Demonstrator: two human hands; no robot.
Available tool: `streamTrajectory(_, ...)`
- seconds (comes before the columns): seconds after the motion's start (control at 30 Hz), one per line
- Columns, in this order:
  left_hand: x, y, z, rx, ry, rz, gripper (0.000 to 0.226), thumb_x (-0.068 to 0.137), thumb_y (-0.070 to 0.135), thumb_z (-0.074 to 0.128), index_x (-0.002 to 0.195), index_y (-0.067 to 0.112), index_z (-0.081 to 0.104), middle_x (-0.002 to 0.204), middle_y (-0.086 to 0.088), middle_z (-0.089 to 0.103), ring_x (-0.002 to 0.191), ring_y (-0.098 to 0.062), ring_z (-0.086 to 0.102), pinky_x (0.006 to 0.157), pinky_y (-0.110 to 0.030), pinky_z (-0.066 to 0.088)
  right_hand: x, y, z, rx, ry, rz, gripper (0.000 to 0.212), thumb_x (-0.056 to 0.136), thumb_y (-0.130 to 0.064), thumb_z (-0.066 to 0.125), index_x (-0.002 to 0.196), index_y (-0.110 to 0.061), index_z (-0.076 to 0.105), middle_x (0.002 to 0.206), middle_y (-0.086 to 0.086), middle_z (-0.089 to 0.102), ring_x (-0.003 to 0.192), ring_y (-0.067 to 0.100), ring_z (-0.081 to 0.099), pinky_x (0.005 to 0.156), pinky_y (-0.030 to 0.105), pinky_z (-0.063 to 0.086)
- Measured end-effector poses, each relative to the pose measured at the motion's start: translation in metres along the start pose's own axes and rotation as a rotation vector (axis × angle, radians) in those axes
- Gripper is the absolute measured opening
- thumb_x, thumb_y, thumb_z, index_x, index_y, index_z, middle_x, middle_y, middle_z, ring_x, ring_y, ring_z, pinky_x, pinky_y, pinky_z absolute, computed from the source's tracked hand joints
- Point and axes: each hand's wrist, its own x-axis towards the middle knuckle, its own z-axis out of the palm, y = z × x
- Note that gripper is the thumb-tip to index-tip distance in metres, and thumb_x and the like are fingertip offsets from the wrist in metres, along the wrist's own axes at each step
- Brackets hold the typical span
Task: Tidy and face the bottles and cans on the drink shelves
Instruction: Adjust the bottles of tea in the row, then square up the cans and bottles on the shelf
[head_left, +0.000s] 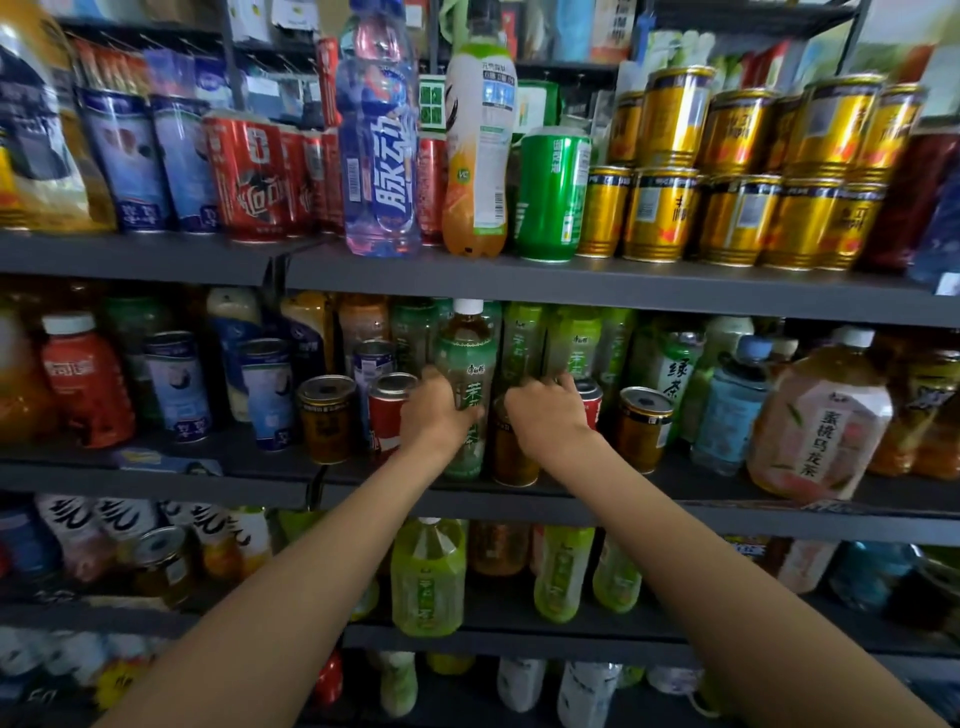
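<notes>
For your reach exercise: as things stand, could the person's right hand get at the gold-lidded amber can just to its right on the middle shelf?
Probably yes. The right hand is at the same shelf, and the amber can stands at the front edge with nothing before it; only a red can sits between them, set further back.

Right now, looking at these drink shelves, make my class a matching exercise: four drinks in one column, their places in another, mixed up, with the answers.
Drinks
1. tall blue bottle
2. green can
3. green tea bottle
4. pink tea bottle

Places
A. middle shelf, far right of the hands
B. top shelf, just left of the gold cans
C. middle shelf, held by the left hand
D. top shelf, right of the red cans

Pairs: 1-D, 2-B, 3-C, 4-A
</notes>
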Motion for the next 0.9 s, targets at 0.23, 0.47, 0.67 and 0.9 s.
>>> streamTrajectory(0.23,0.028,0.001,0.024,-0.276,-0.064,-0.024,0.048,0.091,0.016,0.057,0.129,0.005,0.031,0.133,-0.015,0.049,0.121,-0.030,0.049,0.097,-0.037,0.041,0.002,0.005,0.009,0.080,0.028,0.014,0.036,0.090,-0.016,0.053,0.126,-0.011,0.052,0.131,0.012,0.050,0.129,0.034,0.040,0.116,0.048,0.016)
streamTrajectory(0.47,0.019,-0.008,0.056,-0.143,-0.028,-0.046,0.072,0.092,0.004,0.049,0.147,0.005,0.003,0.154,-0.017,0.012,0.131,-0.034,0.036,0.105,-0.040,0.036,0.003,0.008,0.008,0.140,0.031,0.013,0.031,0.089,-0.013,0.054,0.121,-0.011,0.055,0.127,0.012,0.053,0.126,0.034,0.043,0.114,0.048,0.018)
streamTrajectory(0.67,-0.029,-0.037,0.070,0.248,0.264,0.365,0.063,0.076,-0.009,0.061,0.134,0.010,0.045,0.134,-0.024,0.039,0.112,-0.040,0.047,0.083,-0.044,0.053,0.000,0.007,0.010,0.135,0.080,0.009,0.029,0.090,-0.013,0.051,0.118,-0.011,0.055,0.124,0.011,0.055,0.123,0.033,0.046,0.113,0.047,0.020)
streamTrajectory(0.9,-0.006,-0.021,0.052,0.372,-0.154,0.194,0.062,0.093,0.003,0.043,0.147,0.026,0.022,0.153,-0.022,-0.008,0.127,-0.038,0.037,0.101,-0.039,0.040,0.002,0.008,0.007,0.124,0.068,-0.003,0.026,0.089,-0.010,0.052,0.115,-0.009,0.056,0.121,0.011,0.057,0.121,0.032,0.049,0.114,0.047,0.018)
